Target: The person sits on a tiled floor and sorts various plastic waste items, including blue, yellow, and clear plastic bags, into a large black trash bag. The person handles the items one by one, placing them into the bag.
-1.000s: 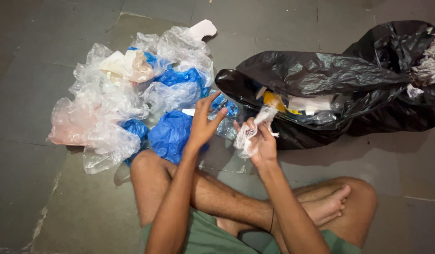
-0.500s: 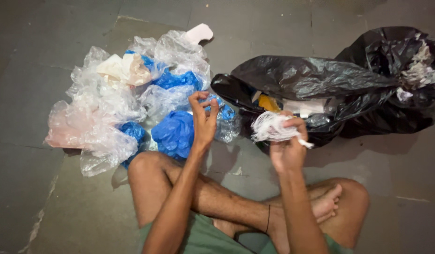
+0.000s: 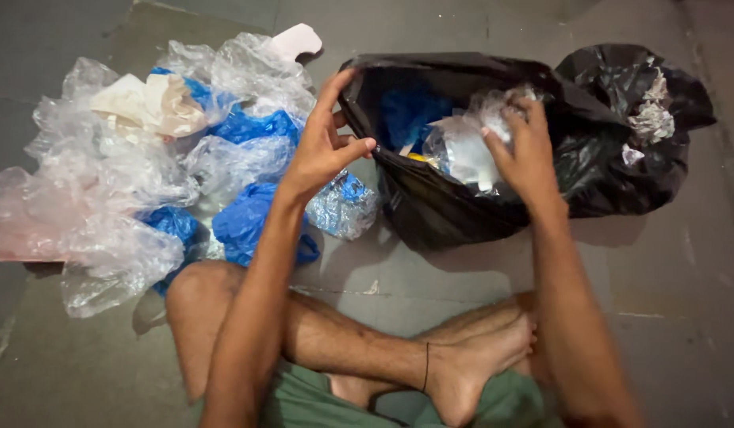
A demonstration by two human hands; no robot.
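Observation:
I sit cross-legged on a grey floor. My left hand [image 3: 323, 144] pinches the rim of a black rubbish bag [image 3: 430, 206] and holds its mouth open. Inside that mouth my right hand [image 3: 525, 150] grips a crumpled clear plastic wrapper [image 3: 466, 147]. Blue, yellow and white scraps show deeper in the bag. A heap of clear and blue plastic bags [image 3: 145, 158] lies on the floor to my left, just beyond my left knee.
A second bulge of black bag [image 3: 644, 103] with crumpled whitish scraps on it lies at the back right. A white foam piece [image 3: 295, 40] sticks out behind the heap. My crossed legs and bare foot [image 3: 470, 364] fill the near floor.
My left hand went from empty in the air to gripping the black bag's rim and pulling it open. My right hand carried the crumpled clear plastic from in front of me into the bag's mouth.

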